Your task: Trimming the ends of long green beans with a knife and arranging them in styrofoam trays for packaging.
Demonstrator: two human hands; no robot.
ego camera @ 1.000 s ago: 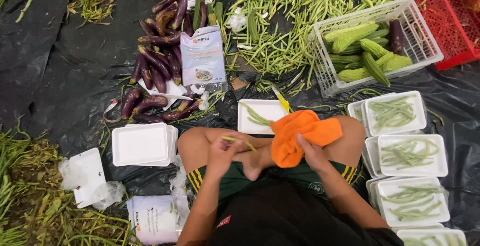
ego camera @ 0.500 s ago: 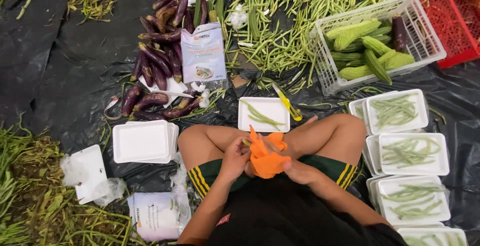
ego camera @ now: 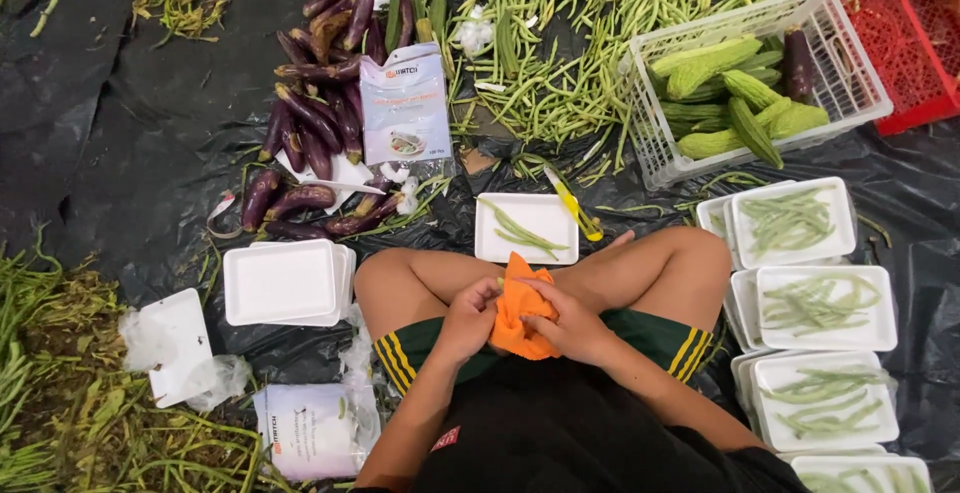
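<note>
Head view looks straight down on my lap, where I sit cross-legged on a black ground sheet (ego camera: 120,153). My left hand (ego camera: 468,318) and right hand (ego camera: 570,328) meet over an orange cloth (ego camera: 518,311), which is bunched up between my knees. The left hand's grip is closed on the cloth's left edge with the fingers curled in; the right hand's grip is closed around its right side, thumb pressed on the fabric.

Just ahead of the cloth lies a white foam tray (ego camera: 527,228) with a few green beans in it, and a yellow-handled knife (ego camera: 575,208) rests at its right edge. To my left sits a stack of empty foam trays (ego camera: 285,283). To my right, trays filled with beans (ego camera: 810,298) stand in a column. Farther out lie a heap of purple eggplants (ego camera: 310,123), a loose pile of long beans (ego camera: 590,33), and a white plastic crate (ego camera: 850,83) holding bitter gourds. A red crate (ego camera: 910,33) stands just beside it.
</note>
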